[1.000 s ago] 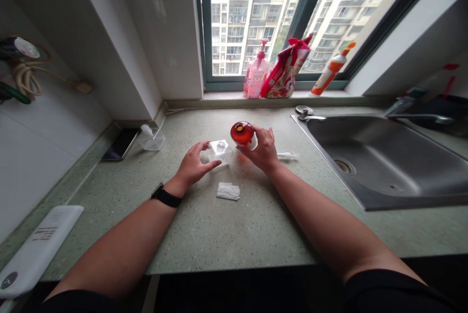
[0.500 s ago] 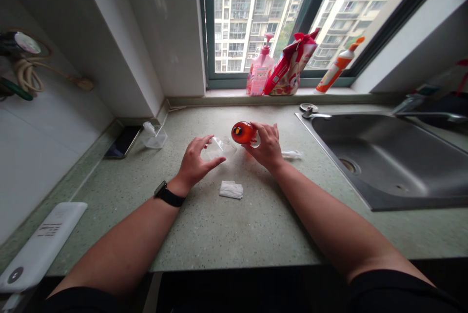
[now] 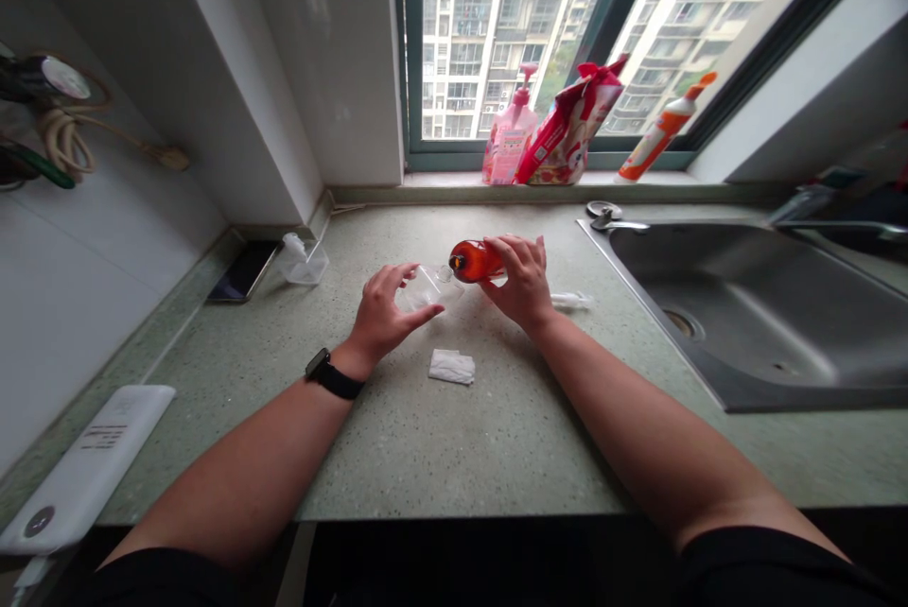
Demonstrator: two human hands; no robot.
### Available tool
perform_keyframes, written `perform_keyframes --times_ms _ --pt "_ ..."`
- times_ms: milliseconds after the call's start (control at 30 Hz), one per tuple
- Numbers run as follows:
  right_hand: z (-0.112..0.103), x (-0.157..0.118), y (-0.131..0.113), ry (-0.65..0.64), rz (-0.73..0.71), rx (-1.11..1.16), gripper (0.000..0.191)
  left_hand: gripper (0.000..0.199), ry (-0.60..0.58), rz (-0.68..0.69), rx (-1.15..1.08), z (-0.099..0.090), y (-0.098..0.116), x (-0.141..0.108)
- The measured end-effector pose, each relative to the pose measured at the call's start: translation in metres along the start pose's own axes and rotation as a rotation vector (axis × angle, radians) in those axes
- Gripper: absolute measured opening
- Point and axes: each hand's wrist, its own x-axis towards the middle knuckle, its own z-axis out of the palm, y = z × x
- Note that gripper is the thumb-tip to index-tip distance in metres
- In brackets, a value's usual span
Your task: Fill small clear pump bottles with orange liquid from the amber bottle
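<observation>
Back from the front edge of the counter (image 3: 440, 456), our left hand (image 3: 381, 312) clasps the clear bottle (image 3: 427, 286) and our right hand (image 3: 523, 280) the tilted red bottle (image 3: 478, 262), seemingly so their mouths align.

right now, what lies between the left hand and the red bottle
In the head view, the clear bottle lies there, held by the left hand, its neck close to the red bottle.
</observation>
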Motion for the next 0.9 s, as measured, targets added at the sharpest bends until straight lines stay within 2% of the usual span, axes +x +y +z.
perform_keyframes --times_ms 167,400,900 --pt "-0.0014 0.0004 -0.0028 0.027 0.002 0.023 0.057 0.066 0.015 -0.016 -0.035 0.0001 -0.0007 -0.0005" --pt "-0.0052 0.0018 -0.0059 -0.013 0.028 0.016 0.062 0.069 -0.019 -0.051 -0.001 -0.0001 0.0008 -0.0001" --pt "-0.005 0.0009 -0.0052 0.008 0.004 0.001 0.064 0.073 -0.034 -0.04 0.01 0.0018 -0.0002 -0.0005"
